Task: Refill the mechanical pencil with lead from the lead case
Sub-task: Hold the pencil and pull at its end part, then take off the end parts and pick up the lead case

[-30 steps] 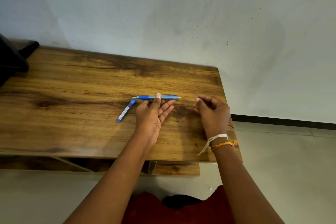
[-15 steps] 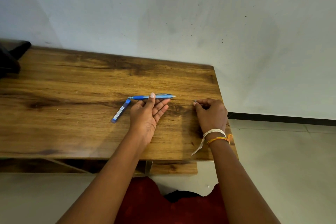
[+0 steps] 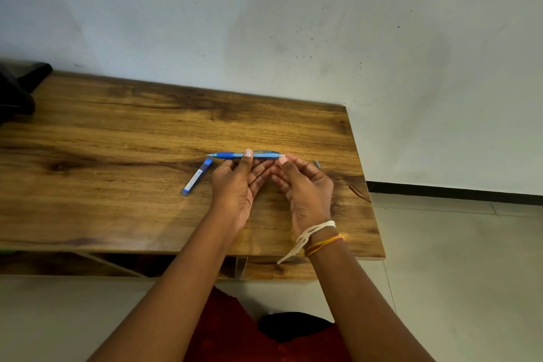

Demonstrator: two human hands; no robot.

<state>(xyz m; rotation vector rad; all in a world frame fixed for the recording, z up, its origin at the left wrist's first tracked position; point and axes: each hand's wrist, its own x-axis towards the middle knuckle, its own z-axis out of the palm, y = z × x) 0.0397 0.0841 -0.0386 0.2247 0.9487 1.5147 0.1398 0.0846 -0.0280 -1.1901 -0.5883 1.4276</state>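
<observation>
A blue mechanical pencil (image 3: pixel 232 155) is held level just above the wooden table (image 3: pixel 117 138), tip pointing left. My left hand (image 3: pixel 235 185) grips its middle, thumb on top and fingers beneath. My right hand (image 3: pixel 305 188) has its thumb and fingertips pinched at the pencil's white right end. The blue lead case (image 3: pixel 196 177) lies slantwise on the table just left of my left hand, untouched. A small grey piece (image 3: pixel 316 164), perhaps the pencil's cap, lies on the table right of my right hand.
A black object (image 3: pixel 17 91) sits at the table's far left, by the wall. The table's right edge (image 3: pixel 364 185) runs close to my right hand, with tiled floor beyond it. An open shelf lies under the front edge.
My right hand left the small grey piece on the table at the right and moved left to the pencil's end. My left hand kept holding the pencil.
</observation>
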